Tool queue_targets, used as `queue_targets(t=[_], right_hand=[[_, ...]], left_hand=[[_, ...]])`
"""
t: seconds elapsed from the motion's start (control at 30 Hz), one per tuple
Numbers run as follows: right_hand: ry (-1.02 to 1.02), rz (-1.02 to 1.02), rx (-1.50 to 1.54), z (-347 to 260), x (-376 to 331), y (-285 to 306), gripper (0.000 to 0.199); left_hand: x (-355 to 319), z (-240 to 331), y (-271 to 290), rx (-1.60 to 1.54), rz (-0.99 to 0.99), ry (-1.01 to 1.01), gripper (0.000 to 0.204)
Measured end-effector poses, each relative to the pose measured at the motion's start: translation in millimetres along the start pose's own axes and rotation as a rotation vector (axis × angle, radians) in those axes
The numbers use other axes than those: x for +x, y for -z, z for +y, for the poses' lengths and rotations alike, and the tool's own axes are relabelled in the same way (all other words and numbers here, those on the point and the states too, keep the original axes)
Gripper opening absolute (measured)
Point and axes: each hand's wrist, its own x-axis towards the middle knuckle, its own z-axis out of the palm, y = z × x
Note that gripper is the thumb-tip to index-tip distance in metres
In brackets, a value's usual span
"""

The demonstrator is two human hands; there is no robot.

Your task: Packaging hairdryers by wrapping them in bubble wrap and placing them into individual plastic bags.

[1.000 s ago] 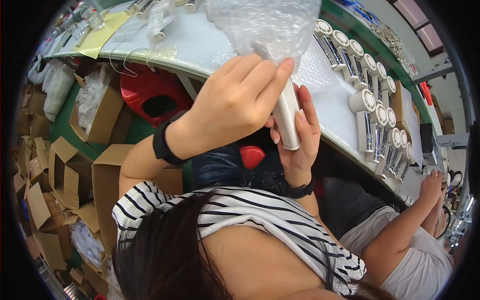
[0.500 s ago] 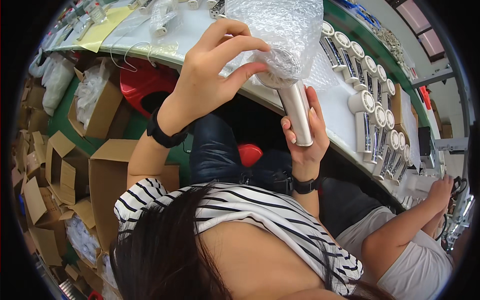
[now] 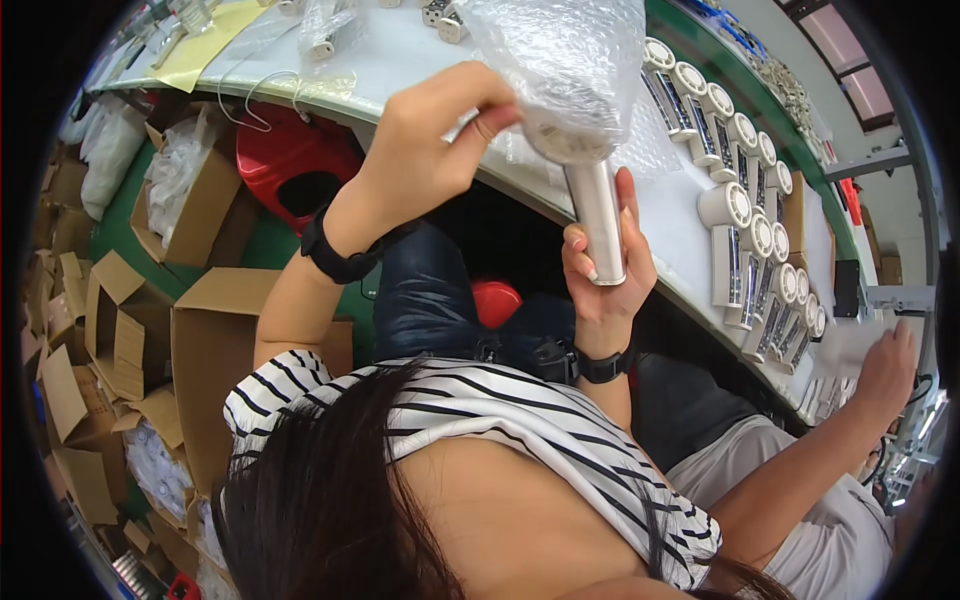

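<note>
My right hand [image 3: 608, 295] supports a silver handheld device [image 3: 598, 225] by its tube-shaped handle, fingers and thumb along the sides. The device stands nearly upright, its round head uppermost. A clear bubble-wrap bag [image 3: 575, 65] covers that head, while the handle sticks out below. My left hand [image 3: 435, 135] pinches the bag's edge between thumb and fingers, just left of the head. Both hands are over the near edge of the white worktable [image 3: 395, 75].
Rows of similar round-headed devices [image 3: 745, 215] lie on the right side of the table. A co-worker's arm [image 3: 830, 440] reaches there. Open cardboard boxes [image 3: 225, 330] and a red stool [image 3: 290, 165] stand to the left. A yellow sheet [image 3: 205, 45] lies at the far left.
My left fingers have closed in on the bag's edge from a wider spread. The bag has come further down over the device's head. The co-worker's hand has shifted.
</note>
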Motion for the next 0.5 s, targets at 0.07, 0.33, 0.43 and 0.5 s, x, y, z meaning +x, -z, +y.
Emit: queue_targets(t=[0.07,0.33,0.43,0.5], right_hand=[[0.056,0.019,0.024,1.4,1.3,-5.5,0.044],[0.477,-0.143,-0.652,14.0,0.7,-14.7,0.041],[0.575,-0.197,-0.818,10.1,0.3,-18.8,0.039],[0.62,-0.219,-0.897,11.5,-2.2,-22.6,0.037]], left_hand=[[-1.9,-0.1,-0.9,0.225,-0.085,-0.297,0.015],[-13.7,29.0,-15.0,0.354,-0.008,-0.367,0.014],[-9.8,35.7,-12.5,0.113,0.313,-0.271,0.014],[-11.3,39.6,-7.1,-0.006,0.467,-0.216,0.014]])
